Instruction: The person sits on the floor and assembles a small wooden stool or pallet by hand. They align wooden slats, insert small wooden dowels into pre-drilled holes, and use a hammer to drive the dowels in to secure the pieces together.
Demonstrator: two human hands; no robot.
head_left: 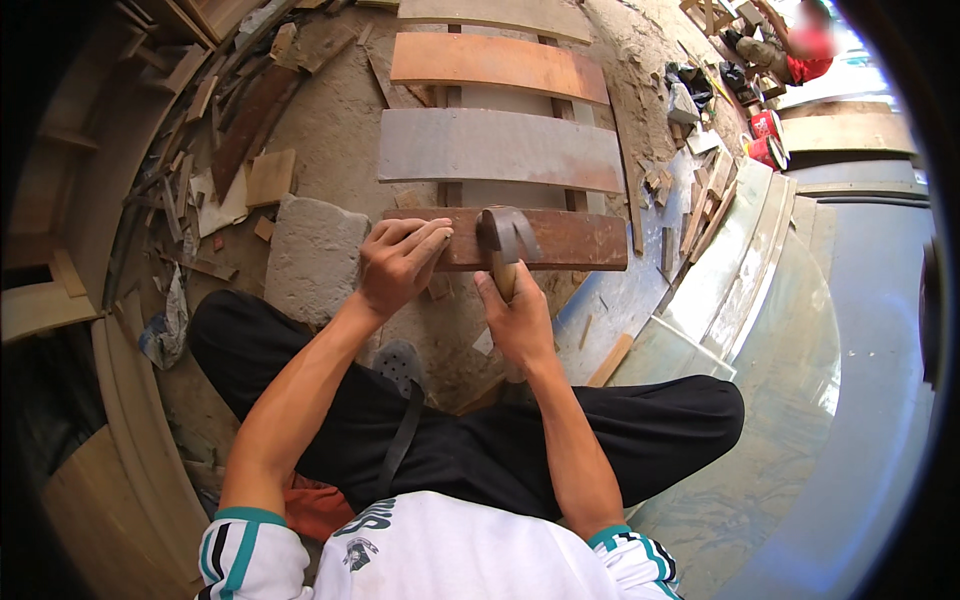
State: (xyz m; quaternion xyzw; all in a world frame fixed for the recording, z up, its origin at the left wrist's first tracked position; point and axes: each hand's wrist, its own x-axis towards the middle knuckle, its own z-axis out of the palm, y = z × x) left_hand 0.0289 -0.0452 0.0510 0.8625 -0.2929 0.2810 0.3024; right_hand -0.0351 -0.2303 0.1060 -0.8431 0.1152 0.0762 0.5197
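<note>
A dark brown wooden plank (575,240) lies crosswise in front of me. My left hand (400,262) is at its left part, fingers drawn together with their tips on the wood; anything pinched in them is hidden. In my right hand (520,315) is a claw hammer (508,235), gripped by its pale wooden handle. The hammer's head is over the middle of the plank, its claw toward the right. Whether the head touches the wood I cannot tell. Beyond it, a greyish board (500,150) and an orange-brown board (500,68) lie across two lengthwise rails.
A rough stone block (315,255) stands left of the plank. Wood scraps (270,178) litter the ground at left. Glass-like sheets (780,330) lie at right, near red tins (767,150). Another person in red (808,55) sits at the far right.
</note>
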